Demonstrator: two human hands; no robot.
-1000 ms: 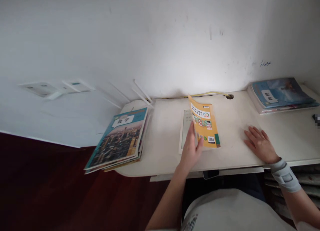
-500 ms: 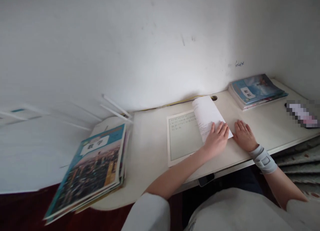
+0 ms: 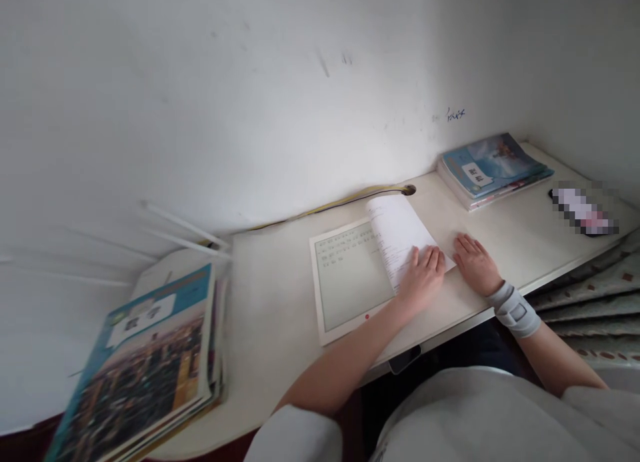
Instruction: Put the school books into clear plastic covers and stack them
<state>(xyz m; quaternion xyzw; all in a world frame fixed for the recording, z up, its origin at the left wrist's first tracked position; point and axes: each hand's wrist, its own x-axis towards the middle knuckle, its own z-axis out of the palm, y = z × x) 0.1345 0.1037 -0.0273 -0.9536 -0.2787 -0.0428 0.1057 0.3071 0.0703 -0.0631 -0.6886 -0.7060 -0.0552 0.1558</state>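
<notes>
My left hand (image 3: pixel 423 277) lies flat on the lower part of a folded white printed paper (image 3: pixel 400 225), fingers slightly apart. The paper covers the right side of a white-framed tablet (image 3: pixel 345 289) with rows of writing on its grey-green screen. Just right of the paper, my right hand (image 3: pixel 476 263) rests palm down on the white desk, fingers spread, holding nothing. A grey wrist brace (image 3: pixel 515 309) wraps the right wrist.
A stack of books with a city cover (image 3: pixel 145 355) sits at the left end of the desk (image 3: pixel 270 329). Another book stack (image 3: pixel 495 169) is at the back right, near a pixelated phone (image 3: pixel 583 211). A yellow cable (image 3: pixel 330 207) runs along the wall to a hole.
The view has shifted right, so the desk and its items appear further left. Both hands keep nearly the same places, the left on the paper and the right beside it.
</notes>
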